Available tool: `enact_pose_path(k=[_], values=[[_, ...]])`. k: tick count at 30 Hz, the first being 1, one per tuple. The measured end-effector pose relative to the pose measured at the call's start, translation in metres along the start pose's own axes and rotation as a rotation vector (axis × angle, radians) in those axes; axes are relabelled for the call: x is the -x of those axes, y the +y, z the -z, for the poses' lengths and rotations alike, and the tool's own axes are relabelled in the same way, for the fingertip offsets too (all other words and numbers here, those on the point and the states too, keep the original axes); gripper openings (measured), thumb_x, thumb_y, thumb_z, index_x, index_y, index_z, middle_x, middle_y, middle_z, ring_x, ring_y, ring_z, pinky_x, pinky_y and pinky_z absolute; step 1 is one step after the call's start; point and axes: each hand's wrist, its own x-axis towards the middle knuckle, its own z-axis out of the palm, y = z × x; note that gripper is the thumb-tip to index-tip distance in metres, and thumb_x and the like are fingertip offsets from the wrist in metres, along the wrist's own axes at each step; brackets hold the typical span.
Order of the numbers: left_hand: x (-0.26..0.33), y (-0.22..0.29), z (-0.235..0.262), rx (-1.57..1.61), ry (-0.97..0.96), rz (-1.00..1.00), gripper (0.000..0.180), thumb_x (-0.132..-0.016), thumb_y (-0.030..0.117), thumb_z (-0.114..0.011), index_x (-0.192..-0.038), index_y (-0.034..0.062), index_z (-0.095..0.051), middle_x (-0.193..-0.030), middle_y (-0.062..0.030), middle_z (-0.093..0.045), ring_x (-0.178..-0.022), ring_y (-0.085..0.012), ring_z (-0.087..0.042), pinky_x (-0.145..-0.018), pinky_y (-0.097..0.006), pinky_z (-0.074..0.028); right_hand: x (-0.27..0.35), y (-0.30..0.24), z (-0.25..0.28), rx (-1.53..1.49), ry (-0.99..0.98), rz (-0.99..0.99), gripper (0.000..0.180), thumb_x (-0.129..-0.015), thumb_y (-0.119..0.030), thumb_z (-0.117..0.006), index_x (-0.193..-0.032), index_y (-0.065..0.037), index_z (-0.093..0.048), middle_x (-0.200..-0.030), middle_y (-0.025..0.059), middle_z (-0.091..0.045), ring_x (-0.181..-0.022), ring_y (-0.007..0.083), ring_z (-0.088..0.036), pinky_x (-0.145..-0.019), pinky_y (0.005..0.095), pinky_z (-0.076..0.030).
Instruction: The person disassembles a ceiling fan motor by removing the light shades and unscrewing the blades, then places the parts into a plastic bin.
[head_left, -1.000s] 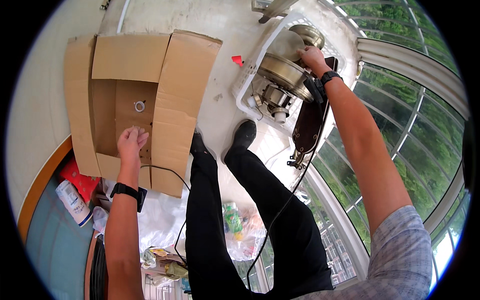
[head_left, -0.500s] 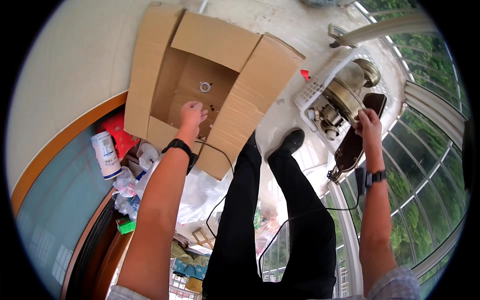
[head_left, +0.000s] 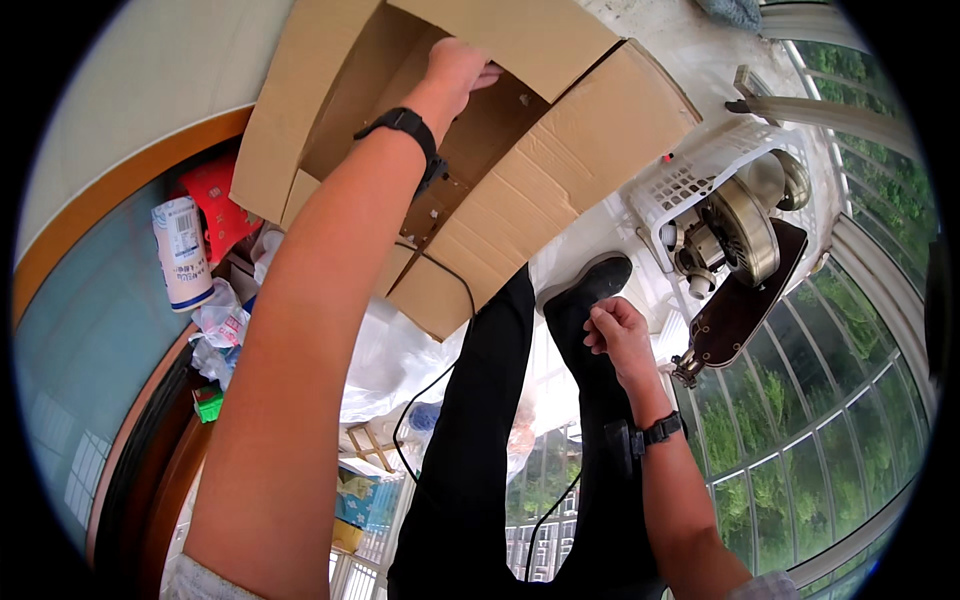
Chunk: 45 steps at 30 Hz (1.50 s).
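Over the opening of a large cardboard box (head_left: 585, 130) is my left hand (head_left: 463, 75), its fingers partly stretched and pointing right, with nothing visible in them. The hand and forearm cover part of the box's inside, and the white ring seen there earlier is hidden. My right hand (head_left: 618, 338) hovers above my leg near my shoe, thumb and fingers pinched together; what they hold, if anything, I cannot make out. To its right, a white plastic basket (head_left: 660, 195) carries a round brass-coloured metal housing (head_left: 745, 235) and a dark brown fan blade (head_left: 755, 300) with a metal bracket.
On the left, a white paper roll (head_left: 183, 250), a red bag (head_left: 215, 200) and crumpled plastic bags (head_left: 222, 325) lie beside the box. A black cable (head_left: 465, 285) runs from my left wrist past my legs. Barred windows (head_left: 800, 420) line the right side.
My left hand has reached farther forward into the box. My right hand has left the fan blade and metal parts by the basket, moving left and down to above my leg. The view has shifted.
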Motion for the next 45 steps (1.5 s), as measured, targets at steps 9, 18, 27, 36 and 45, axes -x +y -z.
enact_pose_path(k=[9,18,27,36,45], values=[[0.02,0.089,0.002,-0.339,-0.106,-0.728,0.037,-0.087,0.007,-0.051,-0.122,-0.0038,-0.059,-0.122,-0.0183,-0.064,-0.116,-0.0269,-0.059,-0.102,-0.035,-0.044,-0.012,-0.074,-0.028,0.2,-0.021,0.295,0.015,-0.096,-0.016,-0.058,-0.1,-0.003,-0.06,-0.082,0.0036,-0.065,-0.065,0.0102,-0.062,-0.057,0.0229,-0.048],[-0.017,0.105,0.015,-0.134,-0.158,-0.473,0.03,-0.095,0.015,-0.054,-0.121,0.001,-0.06,-0.112,-0.0087,-0.067,-0.108,-0.025,-0.064,-0.092,-0.036,-0.052,-0.123,-0.3,-0.047,0.527,0.13,1.005,0.047,-0.091,-0.017,-0.059,-0.134,-0.002,-0.049,-0.111,0.0155,-0.067,-0.082,0.0203,-0.068,-0.069,0.0314,-0.054],[-0.07,0.008,0.041,-1.062,0.18,-0.722,0.044,-0.083,0.012,-0.06,-0.126,0.0025,-0.056,-0.126,-0.0182,-0.058,-0.11,-0.0357,-0.06,-0.094,-0.043,-0.048,-0.195,-0.319,-0.034,0.726,0.26,1.116,0.046,-0.083,-0.021,-0.06,-0.125,0.0,-0.058,-0.105,0.0214,-0.069,-0.094,0.0344,-0.067,-0.085,0.0398,-0.051],[-0.146,0.043,-0.015,-1.425,-0.388,-1.135,0.044,-0.087,0.017,-0.053,-0.128,0.0019,-0.056,-0.128,-0.0195,-0.06,-0.12,-0.0372,-0.054,-0.102,-0.045,-0.041,-0.329,-0.31,-0.11,1.01,0.272,0.734,0.04,-0.068,-0.024,-0.077,-0.098,0.002,-0.07,-0.092,0.0255,-0.069,-0.08,0.0327,-0.069,-0.073,0.0356,-0.055],[-0.109,0.016,0.029,-1.531,-0.15,-0.793,0.043,-0.093,0.03,-0.05,-0.125,0.0029,-0.059,-0.126,-0.0165,-0.062,-0.119,-0.0319,-0.058,-0.099,-0.042,-0.045,-0.35,-0.273,-0.139,0.872,0.223,0.76,0.033,-0.082,-0.017,-0.066,-0.106,0.005,-0.061,-0.098,0.0199,-0.065,-0.087,0.0285,-0.069,-0.075,0.0334,-0.056]])
